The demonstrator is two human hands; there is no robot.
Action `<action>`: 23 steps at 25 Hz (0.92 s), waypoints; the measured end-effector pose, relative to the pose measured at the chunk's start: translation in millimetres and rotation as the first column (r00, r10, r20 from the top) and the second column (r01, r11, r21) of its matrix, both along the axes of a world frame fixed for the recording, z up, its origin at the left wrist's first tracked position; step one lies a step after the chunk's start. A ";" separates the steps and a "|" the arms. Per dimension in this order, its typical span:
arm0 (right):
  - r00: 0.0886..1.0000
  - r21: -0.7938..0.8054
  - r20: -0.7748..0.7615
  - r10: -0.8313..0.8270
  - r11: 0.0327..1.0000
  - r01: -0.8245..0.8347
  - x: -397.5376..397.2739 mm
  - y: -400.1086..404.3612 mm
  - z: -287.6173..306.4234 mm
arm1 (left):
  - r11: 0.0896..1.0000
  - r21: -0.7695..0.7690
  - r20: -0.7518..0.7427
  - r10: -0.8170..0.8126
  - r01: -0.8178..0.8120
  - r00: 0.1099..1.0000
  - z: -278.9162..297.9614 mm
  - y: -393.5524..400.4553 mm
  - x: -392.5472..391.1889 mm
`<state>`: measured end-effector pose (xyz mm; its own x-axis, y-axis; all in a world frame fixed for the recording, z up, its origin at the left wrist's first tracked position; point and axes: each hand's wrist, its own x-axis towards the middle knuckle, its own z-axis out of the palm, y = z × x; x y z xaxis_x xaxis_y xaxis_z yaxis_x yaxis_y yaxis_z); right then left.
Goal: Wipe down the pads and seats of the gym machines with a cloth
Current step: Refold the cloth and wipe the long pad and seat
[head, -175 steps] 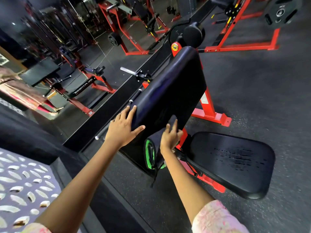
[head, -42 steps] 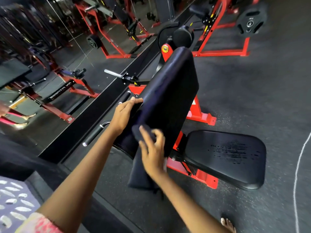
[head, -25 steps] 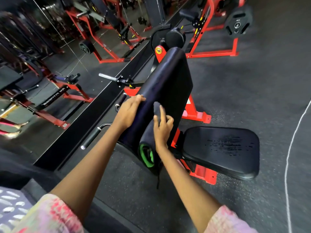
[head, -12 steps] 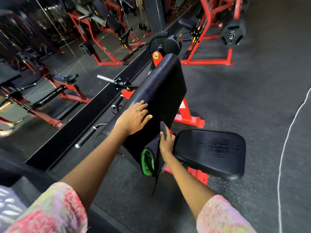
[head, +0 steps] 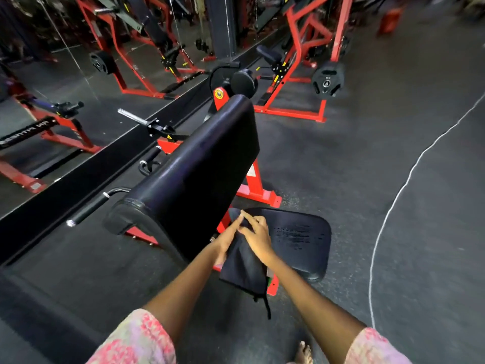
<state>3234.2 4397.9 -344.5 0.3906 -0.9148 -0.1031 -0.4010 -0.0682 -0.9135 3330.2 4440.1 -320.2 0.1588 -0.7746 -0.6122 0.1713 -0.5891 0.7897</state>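
At six o'clock, nearest to us, we see a bare foot (head: 304, 353) on the dark floor (head: 393, 179), and our two forearms reaching forward out of pink patterned sleeves (head: 136, 340). Both hands meet at the middle of the view on a dark cloth (head: 242, 264), which hangs down from them in front of the near edge of the seat (head: 301, 240). Our left hand (head: 227, 241) lies against the cloth's left side with fingers stretched forward, though blur keeps us from telling whether it grips. Our right hand (head: 257, 237) sits on top of the cloth with fingers bent down onto the fabric, holding it. A thin strap dangles from the cloth's lower edge, with a small glimpse of green beside it. The black seat spreads toward three o'clock from the hands and rests on a red frame (head: 258, 195). Toward eleven o'clock from the hands rises the big slanted black pad (head: 199, 164), close beside the cloth. Beyond it at nine o'clock a handle bar (head: 91, 208) sticks out. A white cord (head: 399, 195) curves over the floor at three o'clock. At twelve o'clock stand a round roller (head: 242, 84), and farther off, a weight plate (head: 326, 82) on another red machine.
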 end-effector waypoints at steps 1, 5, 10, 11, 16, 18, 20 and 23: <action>1.000 0.035 0.021 0.016 0.999 -0.016 -8.4 -4.1 4.1 | 0.999 -0.029 -0.023 0.024 -0.025 0.999 -3.4 -1.0 -5.6; 0.995 0.024 -0.096 0.025 0.999 -0.023 -48.5 -30.8 -1.5 | 0.989 -0.051 -0.133 0.130 -0.137 0.983 -27.0 -9.6 -19.9; 0.996 0.602 -0.001 -0.094 0.795 0.075 -100.8 -57.8 -20.8 | 0.974 -0.016 -0.197 0.219 -0.227 0.956 -44.9 -34.1 -54.9; 0.990 0.717 0.078 -0.120 0.696 0.027 -115.1 -64.1 -20.0 | 0.970 -0.002 -0.212 0.236 -0.242 0.948 -50.8 -40.0 -65.0; 0.999 0.715 0.034 -0.036 0.699 0.001 -169.5 -105.0 -35.7 | 0.885 0.113 -0.023 0.457 -0.452 0.889 -73.4 -53.8 -123.1; 0.998 0.587 -0.059 0.035 0.810 0.007 -179.2 -116.7 -46.4 | 0.848 0.157 0.083 0.499 -0.506 0.863 -85.4 -53.0 -146.6; 0.991 0.481 -0.098 0.091 0.876 -0.033 -185.4 -126.7 -60.4 | 0.820 0.191 0.067 0.537 -0.539 0.841 -97.3 -54.6 -162.9; 0.968 0.341 -0.175 0.179 0.934 -0.111 -199.9 -140.1 -85.0 | 0.807 0.203 0.070 0.553 -0.555 0.830 -111.5 -61.2 -181.9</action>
